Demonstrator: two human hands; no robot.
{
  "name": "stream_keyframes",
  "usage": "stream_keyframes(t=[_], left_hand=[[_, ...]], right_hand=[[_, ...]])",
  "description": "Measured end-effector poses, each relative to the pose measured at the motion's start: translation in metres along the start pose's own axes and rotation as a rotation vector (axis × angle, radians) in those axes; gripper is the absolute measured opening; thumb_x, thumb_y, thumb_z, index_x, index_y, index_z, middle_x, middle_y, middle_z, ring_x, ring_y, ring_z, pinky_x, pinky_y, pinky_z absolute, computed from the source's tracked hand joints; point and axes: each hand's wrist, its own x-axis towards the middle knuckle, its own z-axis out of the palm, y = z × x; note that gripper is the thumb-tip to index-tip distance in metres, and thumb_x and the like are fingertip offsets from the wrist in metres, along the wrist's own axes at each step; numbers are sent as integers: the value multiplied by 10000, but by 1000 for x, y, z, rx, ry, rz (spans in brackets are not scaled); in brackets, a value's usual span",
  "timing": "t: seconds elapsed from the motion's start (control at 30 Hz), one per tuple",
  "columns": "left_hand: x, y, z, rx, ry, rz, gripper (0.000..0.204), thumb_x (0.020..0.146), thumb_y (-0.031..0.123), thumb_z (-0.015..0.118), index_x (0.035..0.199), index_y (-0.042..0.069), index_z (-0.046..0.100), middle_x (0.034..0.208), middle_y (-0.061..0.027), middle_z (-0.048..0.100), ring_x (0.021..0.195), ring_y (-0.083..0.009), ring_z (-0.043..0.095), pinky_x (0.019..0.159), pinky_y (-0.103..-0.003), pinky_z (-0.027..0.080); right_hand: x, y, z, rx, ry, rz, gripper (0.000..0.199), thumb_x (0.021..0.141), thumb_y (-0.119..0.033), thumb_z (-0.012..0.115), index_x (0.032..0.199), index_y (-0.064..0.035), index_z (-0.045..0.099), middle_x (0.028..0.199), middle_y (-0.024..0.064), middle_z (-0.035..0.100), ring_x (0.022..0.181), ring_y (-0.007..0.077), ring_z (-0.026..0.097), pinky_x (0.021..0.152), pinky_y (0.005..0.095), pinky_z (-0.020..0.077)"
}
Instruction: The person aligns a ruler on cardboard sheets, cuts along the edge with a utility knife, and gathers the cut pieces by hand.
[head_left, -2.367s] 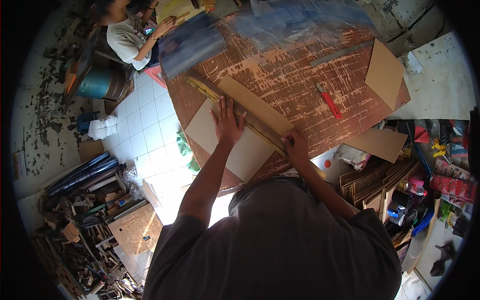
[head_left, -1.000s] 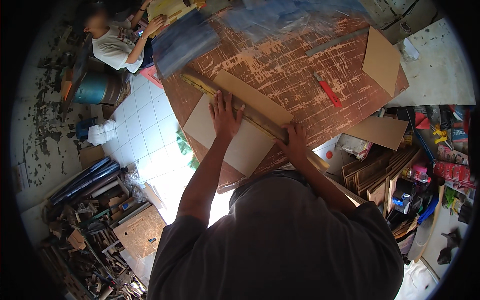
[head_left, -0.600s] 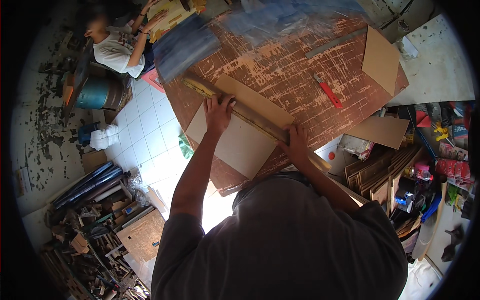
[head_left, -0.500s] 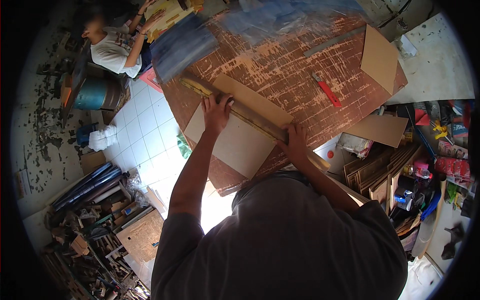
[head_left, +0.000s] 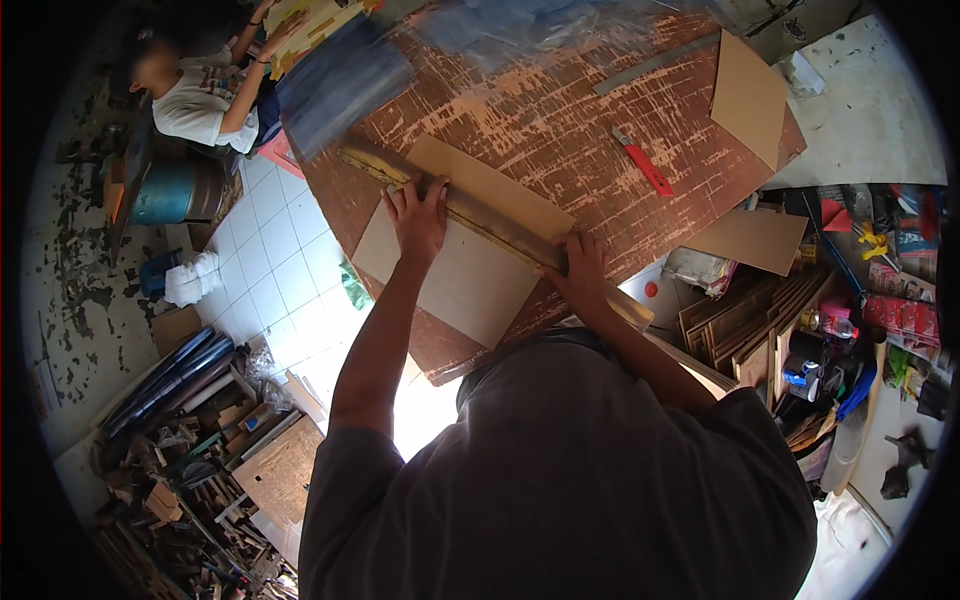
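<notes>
A long wooden bar (head_left: 497, 229) with a yellowish edge lies slantwise across a sheet of cardboard (head_left: 447, 281) on the worn brown table. My left hand (head_left: 418, 218) is closed over the bar toward its far left end, fingers bent across it. Nearer to me, my right hand (head_left: 582, 272) grips the same bar, whose near end sticks out past the hand. Beyond the bar shows a browner strip of cardboard (head_left: 500, 180); whether both parts are one sheet I cannot tell. A red utility knife (head_left: 648, 167) rests on the table, farther off to the right.
A thin grey strip (head_left: 657, 66) and another cardboard piece (head_left: 748, 100) lie on the table (head_left: 540, 110). Bluish plastic sheeting (head_left: 345, 85) covers its far left. A person (head_left: 205, 100) works beyond it. Scrap wood (head_left: 200, 500) fills the lower left; boards (head_left: 750, 315) stand at right.
The whole view has shifted slightly, so things sit a little farther left and higher. Both hands keep their places on the bar.
</notes>
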Motion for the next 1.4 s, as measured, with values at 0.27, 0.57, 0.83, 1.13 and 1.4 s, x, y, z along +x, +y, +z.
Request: stream_keyframes(t=[0.27, 0.57, 0.83, 1.13, 1.4], left_hand=[[1, 40, -32, -64, -304, -135, 1118, 782, 698, 657, 1529, 5, 196, 1542, -205, 280, 1462, -360, 238, 1189, -612, 125], [0, 51, -32, 1, -510, -223, 1283, 718, 756, 664, 1555, -25, 85, 1636, -215, 28, 1529, -323, 1, 1160, -676, 70], [-12, 61, -23, 46, -531, -387, 1277, 741, 725, 664, 1553, -31, 32, 1640, -208, -41, 1525, -341, -42, 1142, -706, 76], [3, 64, -29, 31, -728, -391, 1335, 745, 761, 641, 1543, -28, -81, 1627, -230, -109, 1519, -357, -71, 1132, -724, 74], [8, 67, -31, 20, -793, -421, 1495, 627, 789, 720, 1518, -70, -118, 1604, -276, -147, 1509, -389, -99, 1131, -723, 92]], right_hand=[[0, 4, -2, -13, 23, -3, 549, 713, -350, 822, 1155, -145, 568, 1172, 108, 513, 1151, 332, 460, 956, 497, 343], [4, 0, -10, -57, -15, -57, 532, 746, -327, 809, 1165, -124, 552, 1168, 131, 508, 1139, 344, 470, 936, 505, 356], [79, 60, -69, -186, 206, -213, 424, 846, -236, 727, 1197, -68, 558, 1142, 181, 532, 1072, 374, 514, 887, 466, 457], [134, 118, -123, -278, 136, -222, 488, 789, -197, 770, 1198, -55, 544, 1065, 182, 540, 1003, 389, 541, 862, 497, 455], [162, 128, -98, -16, 91, -259, 284, 906, -160, 676, 1116, -19, 546, 922, 115, 570, 766, 268, 585, 685, 408, 501]])
